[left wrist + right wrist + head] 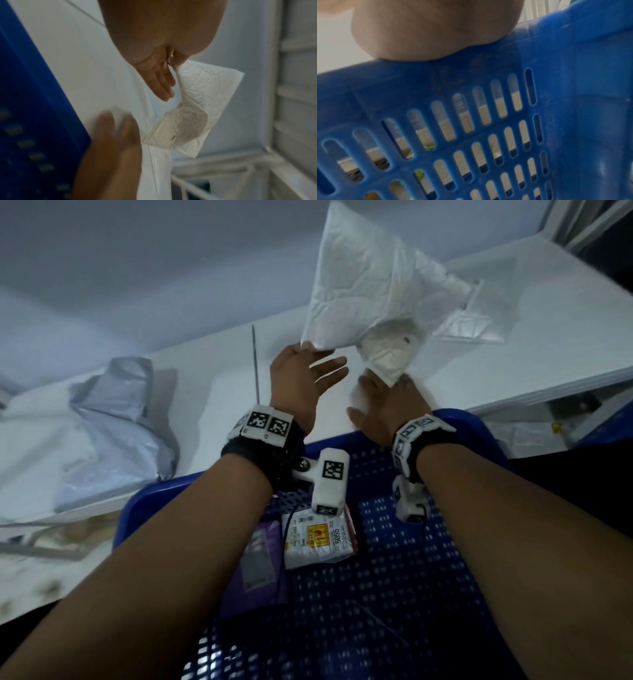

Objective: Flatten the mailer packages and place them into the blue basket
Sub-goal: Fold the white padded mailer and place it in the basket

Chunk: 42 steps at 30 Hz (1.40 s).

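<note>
A crinkled white padded mailer [370,285] hangs tilted in the air above the white table [222,392], its open mouth facing down. My left hand [318,361] pinches its lower left corner between thumb and forefinger; the other fingers are straight. The left wrist view shows that pinch, with the mailer [205,94] beside my left hand [164,81]. My right hand [380,395] is blurred, fingers spread, touching the mailer's lower end. The blue basket [462,422] sits below my forearms. In the right wrist view only the heel of my palm shows, above the basket wall [556,67].
In the basket lie a purple mailer [257,559] and a small white labelled package [318,539]. A crumpled grey mailer [116,422] lies on the table at left, and a flat white one [469,323] at the far right. A pale wall stands behind the table.
</note>
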Tool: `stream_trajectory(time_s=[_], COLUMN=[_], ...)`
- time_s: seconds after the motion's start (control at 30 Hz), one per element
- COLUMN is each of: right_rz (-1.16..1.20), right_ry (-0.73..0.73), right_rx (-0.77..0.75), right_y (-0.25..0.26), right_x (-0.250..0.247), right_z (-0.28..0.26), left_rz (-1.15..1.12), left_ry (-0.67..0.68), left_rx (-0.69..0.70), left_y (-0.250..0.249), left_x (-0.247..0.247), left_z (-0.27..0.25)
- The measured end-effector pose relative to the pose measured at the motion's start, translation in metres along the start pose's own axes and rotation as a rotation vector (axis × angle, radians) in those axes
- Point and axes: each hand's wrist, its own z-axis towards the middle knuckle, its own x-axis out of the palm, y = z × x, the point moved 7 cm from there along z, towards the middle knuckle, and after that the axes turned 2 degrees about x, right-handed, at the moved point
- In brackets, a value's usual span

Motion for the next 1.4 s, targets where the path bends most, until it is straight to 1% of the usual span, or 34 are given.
stream_trajectory(time_s=[0.1,0.17,0.23,0.3,0.4,0.53,0.6,0.67,0.73,0.8,0.87,1.0,1.1,1.2,1.27,1.4], right_rz=[-0.016,0.011,-0.001,-0.016,-0.005,-0.004,0.065,0.138,0.185,0.176,0.156,0.113,0.051,0.015,0.016,0.053], right_ry=[-0.064,-0.107,-0.148,-0.152,-0.128,-0.106,-0.086,-0.087,-0.128,-0.163,-0.179,-0.204,-0.212,-0.206,-0.202,-0.188], right_rx=[-0.050,-0.095,-0.126,-0.126,-0.129,-0.100,-0.079,-0.062,-0.059,-0.066,-0.076,-0.088,-0.140,-0.163,-0.159,-0.111], right_y=[-0.003,0.000,0.002,0.003,0.002,-0.002,-0.004,-0.005,-0.006,-0.006,-0.003,-0.001,0.002,0.003,0.003,0.000], right_x=[0.002,0.001,-0.001,-0.001,0.002,0.006,0.007,0.006,0.004,0.002,0.000,-0.003,-0.003,-0.004,-0.004,-0.004], right_z=[0.003,0.001,0.001,-0.001,0.001,0.005,0.003,0.001,-0.002,-0.004,-0.005,-0.006,-0.007,-0.006,-0.006,-0.005], left_rz=[-0.023,0.031,0.117,0.215,0.337,0.374,0.374,0.431,0.506,0.526,0.497,0.391,0.429,0.373,0.267,-0.134], left_ry=[-0.121,-0.173,-0.190,-0.190,-0.198,-0.228,-0.253,-0.245,-0.227,-0.246,-0.287,-0.344,-0.340,-0.308,-0.294,-0.218], left_rx=[-0.081,-0.153,-0.224,-0.268,-0.273,-0.297,-0.268,-0.206,-0.121,-0.054,-0.006,0.024,0.053,0.055,0.048,-0.030], left_y=[-0.002,0.000,0.001,0.000,-0.003,0.005,0.010,0.011,0.009,0.006,0.004,0.003,0.001,0.002,0.002,0.005], left_x=[-0.043,-0.070,-0.090,-0.105,-0.126,-0.152,-0.162,-0.167,-0.166,-0.166,-0.170,-0.177,-0.180,-0.183,-0.186,-0.188], left_z=[0.002,0.002,-0.001,-0.003,-0.001,0.004,0.006,0.009,0.012,0.014,0.017,0.017,0.014,0.015,0.016,0.018])
